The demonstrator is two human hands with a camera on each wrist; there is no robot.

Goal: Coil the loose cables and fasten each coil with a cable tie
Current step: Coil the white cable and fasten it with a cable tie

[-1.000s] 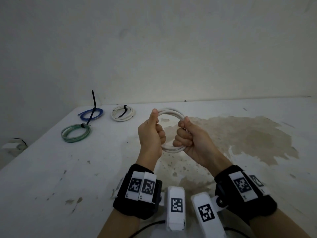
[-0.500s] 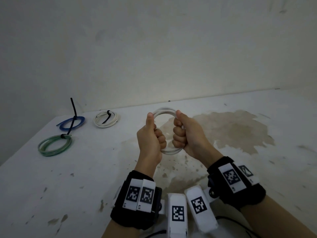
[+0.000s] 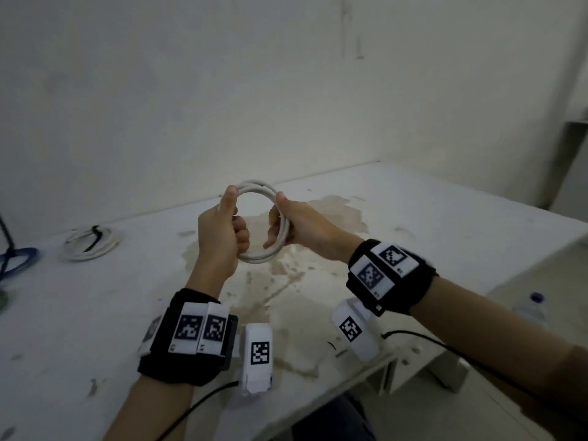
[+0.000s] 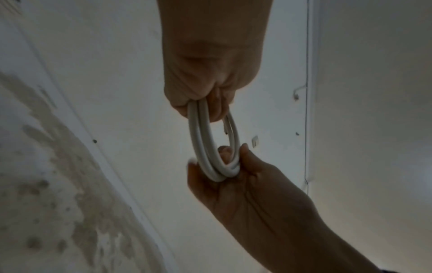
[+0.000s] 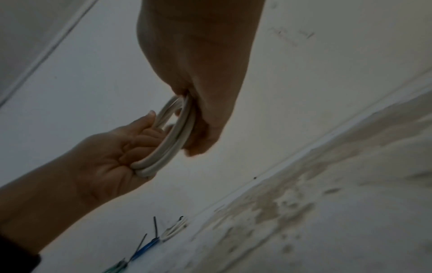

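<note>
A white cable coil [image 3: 258, 189] of a few loops hangs in the air above the table, upright between both hands. My left hand [image 3: 224, 227] grips its left side with curled fingers, thumb up along the cable. My right hand [image 3: 291, 222] grips its right side, fingers wrapped around the loops. In the left wrist view the white cable coil [image 4: 205, 146] runs from my left hand [image 4: 205, 96] down to my right hand [image 4: 233, 177], with a cut cable end showing inside the loop. In the right wrist view the white cable coil [image 5: 170, 140] spans both hands. No tie shows on it.
A white coil with a black tie [image 3: 89, 243] lies on the stained white table [image 3: 413, 224] at the left. A blue coil [image 3: 19, 262] lies at the left edge. A water bottle [image 3: 534, 308] stands below the table's right edge. The wall stands close behind.
The view has swung to the right, so the tied coils slid to the left edge. My hands have spread the coil wider, and my right hand's fingers now wrap its right side.
</note>
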